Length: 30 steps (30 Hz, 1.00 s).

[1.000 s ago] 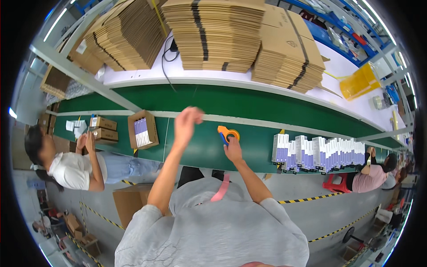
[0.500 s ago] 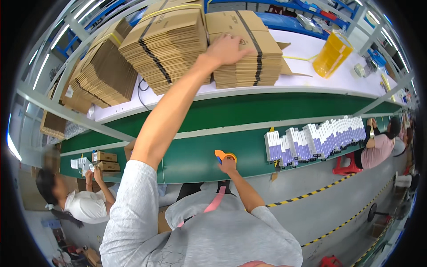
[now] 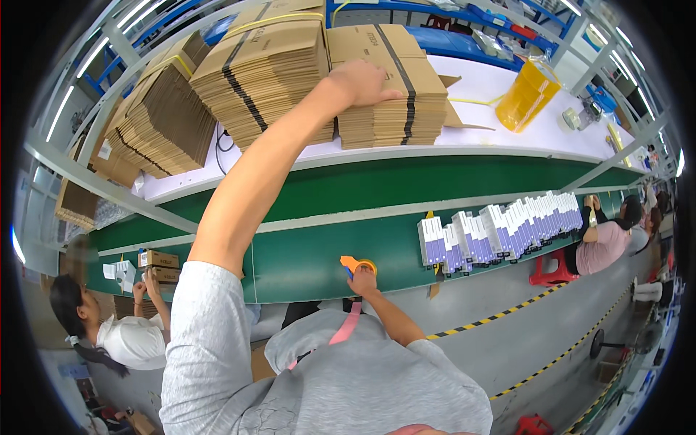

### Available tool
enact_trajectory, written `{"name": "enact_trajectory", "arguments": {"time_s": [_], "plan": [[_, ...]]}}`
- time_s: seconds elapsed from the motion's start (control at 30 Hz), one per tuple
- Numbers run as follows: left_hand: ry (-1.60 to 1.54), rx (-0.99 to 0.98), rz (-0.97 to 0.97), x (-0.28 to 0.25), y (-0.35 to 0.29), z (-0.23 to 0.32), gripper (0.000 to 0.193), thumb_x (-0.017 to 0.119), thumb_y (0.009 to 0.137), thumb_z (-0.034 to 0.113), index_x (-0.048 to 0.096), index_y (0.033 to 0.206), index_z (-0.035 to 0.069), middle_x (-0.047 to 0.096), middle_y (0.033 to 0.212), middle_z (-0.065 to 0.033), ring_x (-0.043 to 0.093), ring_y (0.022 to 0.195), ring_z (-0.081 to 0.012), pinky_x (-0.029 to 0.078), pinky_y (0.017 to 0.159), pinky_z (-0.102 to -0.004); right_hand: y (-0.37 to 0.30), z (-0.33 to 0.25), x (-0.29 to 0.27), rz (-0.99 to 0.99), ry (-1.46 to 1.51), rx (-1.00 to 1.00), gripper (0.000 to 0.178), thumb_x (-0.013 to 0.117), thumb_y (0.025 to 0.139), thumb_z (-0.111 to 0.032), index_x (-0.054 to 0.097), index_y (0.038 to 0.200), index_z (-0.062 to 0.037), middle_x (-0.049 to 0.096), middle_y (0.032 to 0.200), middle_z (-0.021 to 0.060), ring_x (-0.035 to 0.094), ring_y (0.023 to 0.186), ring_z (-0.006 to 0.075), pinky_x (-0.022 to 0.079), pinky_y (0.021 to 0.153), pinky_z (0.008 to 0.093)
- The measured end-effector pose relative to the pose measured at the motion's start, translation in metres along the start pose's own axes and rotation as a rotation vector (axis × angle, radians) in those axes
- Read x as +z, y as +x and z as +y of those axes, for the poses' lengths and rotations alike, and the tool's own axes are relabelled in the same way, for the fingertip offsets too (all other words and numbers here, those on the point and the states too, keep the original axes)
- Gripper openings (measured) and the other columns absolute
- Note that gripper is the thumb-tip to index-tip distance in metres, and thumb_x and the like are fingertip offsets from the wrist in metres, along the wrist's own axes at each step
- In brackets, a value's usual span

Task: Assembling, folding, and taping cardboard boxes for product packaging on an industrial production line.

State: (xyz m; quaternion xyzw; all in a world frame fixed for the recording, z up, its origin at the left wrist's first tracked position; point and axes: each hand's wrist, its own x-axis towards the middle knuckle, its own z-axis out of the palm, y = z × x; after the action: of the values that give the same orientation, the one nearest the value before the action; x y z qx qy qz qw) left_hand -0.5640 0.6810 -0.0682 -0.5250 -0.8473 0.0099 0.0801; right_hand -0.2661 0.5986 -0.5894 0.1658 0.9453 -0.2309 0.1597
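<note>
My left hand [image 3: 355, 83] rests on top of a strapped stack of flattened cardboard boxes [image 3: 391, 116] on the upper shelf. Its palm is down, the fingers lie over the top sheet and the thumb is spread to the right. Low in front of me, my right hand [image 3: 362, 281] is closed around an orange tape dispenser [image 3: 349, 264] with a yellowish roll in it. The dispenser is over the green bench [image 3: 290, 268], close to its near edge. My grip hides the dispenser's lower part.
More cardboard stacks [image 3: 264, 72] stand to the left on the white shelf [image 3: 475, 141]. Yellow tape rolls [image 3: 529, 94] are at its right. White-and-purple boxes [image 3: 500, 232] line the bench at right. One co-worker [image 3: 130, 337] sits left by small brown boxes [image 3: 161, 267]; another [image 3: 605, 243] is far right.
The whole view has shifted slightly. My left hand remains on the stack and my right still holds the dispenser. The left co-worker's hands have moved from the white papers toward the brown boxes.
</note>
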Motion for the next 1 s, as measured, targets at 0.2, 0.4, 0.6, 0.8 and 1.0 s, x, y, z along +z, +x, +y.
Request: {"name": "enact_trajectory", "arguments": {"time_s": [0.2, 0.4, 0.6, 0.8, 1.0], "plan": [[0.166, 0.134, -0.007, -0.007, -0.001, 0.012, 0.068, 0.038, 0.096, 0.058, 0.066, 0.088, -0.003, 0.068, 0.082, -0.0192, 0.066, 0.080, -0.0364, 0.054, 0.076, -0.0433, -0.003, 0.006, 0.014, 0.118, -0.049, -0.040, 0.056, 0.061, 0.082, -0.044, 0.057, 0.110, 0.0055, 0.064, 0.108, 0.0216, 0.060, 0.106, 0.0348, 0.046, 0.093, 0.0437], [0.223, 0.237, 0.069, 0.005, 0.006, 0.005, 0.066, 0.041, 0.096, 0.053, 0.066, 0.073, -0.003, 0.067, 0.076, -0.0199, 0.066, 0.075, -0.0361, 0.053, 0.070, -0.0434, 0.000, 0.008, 0.017, 0.151, -0.063, -0.060, 0.056, 0.061, 0.082, -0.044, 0.057, 0.108, 0.0047, 0.064, 0.106, 0.0206, 0.061, 0.103, 0.0343, 0.047, 0.091, 0.0433], [0.137, 0.290, 0.087, 0.008, 0.032, 0.008, 0.050, 0.042, 0.098, 0.044, 0.063, 0.094, -0.001, 0.067, 0.095, -0.0192, 0.065, 0.087, -0.0346, 0.052, 0.075, -0.0431, 0.004, 0.008, 0.006, 0.110, -0.032, -0.033, 0.054, 0.062, 0.082, -0.043, 0.057, 0.108, 0.0040, 0.064, 0.106, 0.0208, 0.060, 0.105, 0.0345, 0.046, 0.092, 0.0440], [-0.360, 0.590, 0.423, 0.023, 0.072, 0.046, 0.036, 0.045, 0.099, 0.034, 0.060, 0.113, 0.005, 0.063, 0.112, -0.0164, 0.058, 0.105, -0.0345, 0.046, 0.091, -0.0427, 0.001, 0.009, 0.015, 0.171, -0.016, -0.069, 0.056, 0.061, 0.082, -0.044, 0.057, 0.109, 0.0045, 0.063, 0.106, 0.0232, 0.060, 0.104, 0.0362, 0.047, 0.092, 0.0447], [-0.494, 0.540, 0.240, 0.024, 0.074, 0.039, 0.031, 0.044, 0.100, 0.028, 0.064, 0.100, 0.004, 0.064, 0.107, -0.0135, 0.057, 0.101, -0.0341, 0.044, 0.091, -0.0422, -0.013, 0.009, 0.010, 0.135, 0.037, -0.092, 0.055, 0.065, 0.079, -0.044, 0.058, 0.106, 0.0031, 0.065, 0.103, 0.0208, 0.063, 0.100, 0.0345, 0.048, 0.090, 0.0441]]}}
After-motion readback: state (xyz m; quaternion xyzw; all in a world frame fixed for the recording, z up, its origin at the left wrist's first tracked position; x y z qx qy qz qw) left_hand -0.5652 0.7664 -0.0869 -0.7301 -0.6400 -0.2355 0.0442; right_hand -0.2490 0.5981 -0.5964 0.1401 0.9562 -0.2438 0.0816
